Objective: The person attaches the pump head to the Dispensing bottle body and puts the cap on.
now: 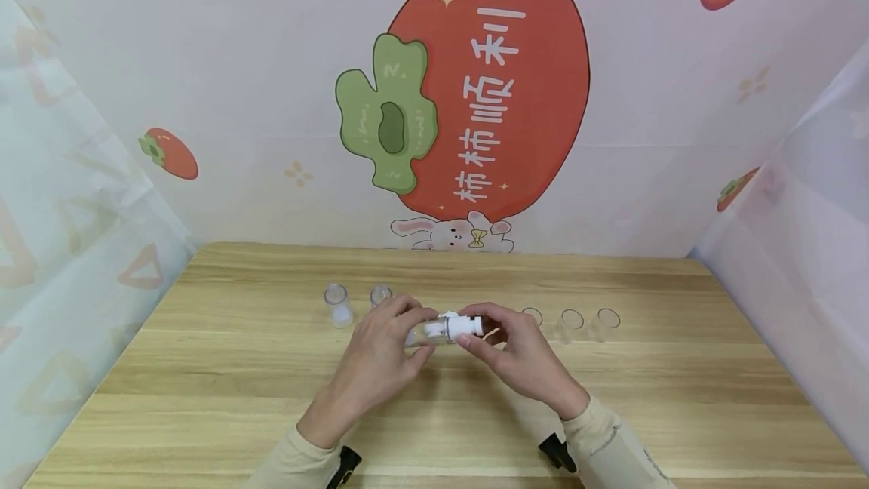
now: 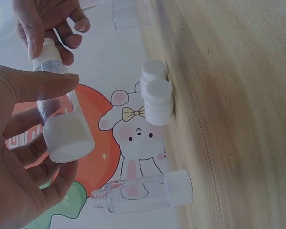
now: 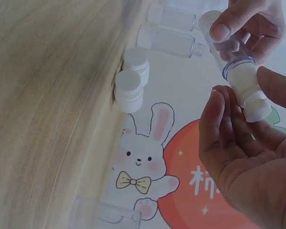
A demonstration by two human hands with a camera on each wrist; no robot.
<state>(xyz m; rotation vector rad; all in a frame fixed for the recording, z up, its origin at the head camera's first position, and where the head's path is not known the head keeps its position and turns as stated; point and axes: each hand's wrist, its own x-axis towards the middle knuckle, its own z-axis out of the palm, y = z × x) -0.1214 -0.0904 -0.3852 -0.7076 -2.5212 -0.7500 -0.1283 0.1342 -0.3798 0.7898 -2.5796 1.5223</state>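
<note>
A clear pump bottle (image 1: pixel 424 333) with a white base lies sideways between my hands, over the middle of the table. My left hand (image 1: pixel 383 345) grips its clear body, thumb on one side and fingers on the other. My right hand (image 1: pixel 519 353) holds the white pump head (image 1: pixel 467 326) at the other end between thumb and fingers. In the left wrist view, the white base (image 2: pixel 69 138) shows below the left thumb. From the right wrist view, the pump head (image 3: pixel 248 90) sits on the bottle's neck; whether it is fully tightened I cannot tell.
Two clear bottles with white bases, a left one (image 1: pixel 338 308) and one partly behind my left hand (image 1: pixel 382 294), stand at the back left. Two white pump pieces (image 3: pixel 129 90) stand behind my hands. Three clear caps (image 1: pixel 572 319) stand at the right. A printed sheet (image 1: pixel 645 96) hangs behind.
</note>
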